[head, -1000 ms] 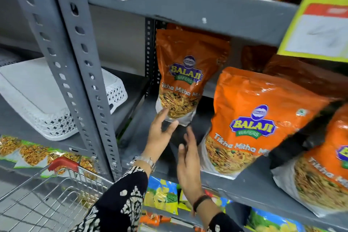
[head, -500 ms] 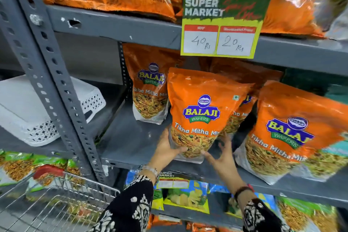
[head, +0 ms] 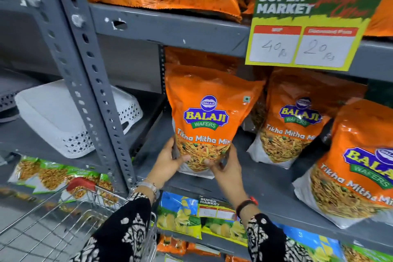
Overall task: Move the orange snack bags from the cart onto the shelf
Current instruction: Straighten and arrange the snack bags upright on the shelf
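Both grips, left hand (head: 168, 162) and right hand (head: 226, 165), clasp one upright bag (head: 209, 117) at its base on the shelf (head: 265, 187), left of two placed bags; whether more wait in the cart (head: 49, 223) I cannot tell.

The orange bag (head: 361, 168) at three o'clock is cut off by the frame edge; small print on the price tag (head: 306, 27) is blurred, and the cart (head: 53, 223) at seven o'clock is cropped.

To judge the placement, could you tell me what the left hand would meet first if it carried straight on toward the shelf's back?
The left hand would probably meet the orange bag behind first, though depth is unclear.
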